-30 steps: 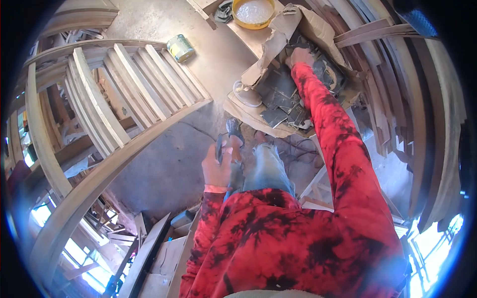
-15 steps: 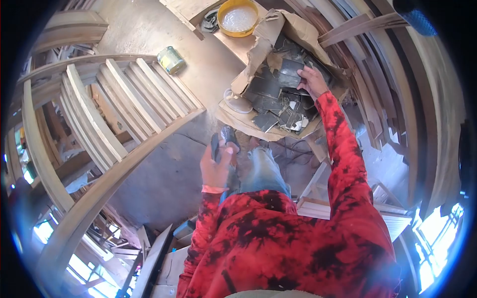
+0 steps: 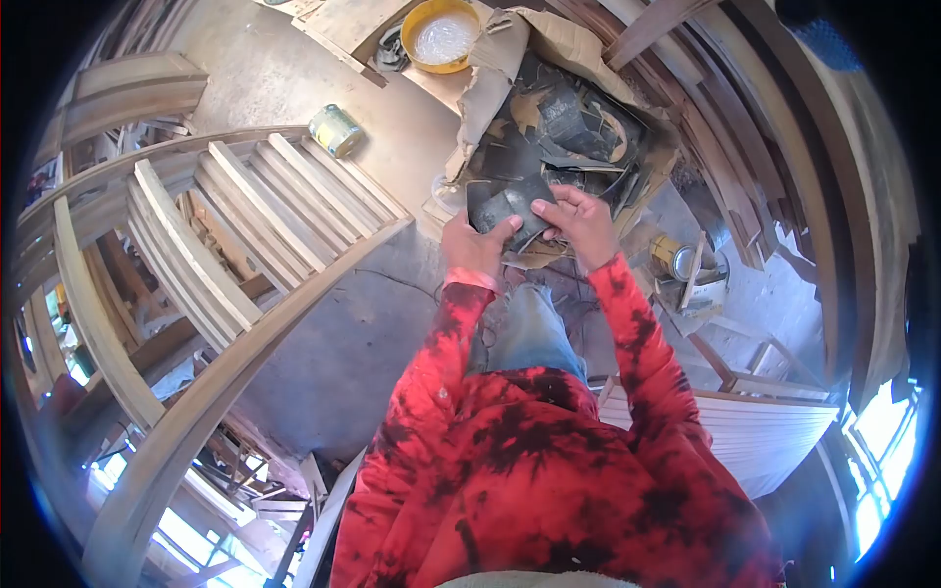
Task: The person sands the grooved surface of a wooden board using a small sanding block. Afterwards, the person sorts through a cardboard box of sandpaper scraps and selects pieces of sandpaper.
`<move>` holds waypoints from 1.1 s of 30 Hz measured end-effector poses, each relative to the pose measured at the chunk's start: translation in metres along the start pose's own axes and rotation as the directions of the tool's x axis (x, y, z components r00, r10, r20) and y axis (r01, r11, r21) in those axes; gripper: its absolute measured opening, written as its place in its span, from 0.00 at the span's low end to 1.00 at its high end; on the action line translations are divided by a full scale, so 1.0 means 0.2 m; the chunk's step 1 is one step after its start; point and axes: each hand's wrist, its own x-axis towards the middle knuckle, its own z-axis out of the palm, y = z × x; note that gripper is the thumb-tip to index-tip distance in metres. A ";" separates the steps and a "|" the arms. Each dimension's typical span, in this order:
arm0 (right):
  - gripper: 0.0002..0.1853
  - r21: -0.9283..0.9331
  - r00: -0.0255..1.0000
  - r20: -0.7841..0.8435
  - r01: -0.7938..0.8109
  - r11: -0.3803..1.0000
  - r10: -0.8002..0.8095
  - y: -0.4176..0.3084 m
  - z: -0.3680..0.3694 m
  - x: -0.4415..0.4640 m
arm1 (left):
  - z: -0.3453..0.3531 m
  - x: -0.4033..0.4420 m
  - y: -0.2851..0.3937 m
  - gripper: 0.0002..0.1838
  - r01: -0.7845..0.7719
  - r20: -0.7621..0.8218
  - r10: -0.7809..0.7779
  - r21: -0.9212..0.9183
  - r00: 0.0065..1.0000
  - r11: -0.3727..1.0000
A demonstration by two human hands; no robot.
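Note:
Between my hands is a dark grey, worn sheet of sandpaper (image 3: 509,204), held in front of a torn cardboard box. My left hand (image 3: 472,245) grips its left lower edge, thumb on top. On the right side my right hand (image 3: 580,225) pinches the sheet between thumb and fingers. The fingers under the sheet are partly hidden, so I cannot tell if a second piece lies beneath. More dark sandpaper pieces (image 3: 564,122) lie loosely inside the cardboard box (image 3: 490,73), some curled with brown backing showing.
A yellow basin (image 3: 410,34) with whitish contents stands behind the box. On the floor to the left is a metal can (image 3: 335,130), near a slatted wooden frame (image 3: 284,196). Long wooden boards (image 3: 745,108) lean at the right, with another can (image 3: 670,257) below them.
My right hand has drawn back from the box toward my body. My left hand has moved up and right to meet it, and both now hold the sandpaper sheet.

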 end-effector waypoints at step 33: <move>0.14 -0.033 0.909 -0.409 0.077 0.996 -0.084 0.23 -0.32 -0.34 | 0.22 0.12 -0.04 0.15 0.227 0.224 -0.207 -0.068 0.952 0.971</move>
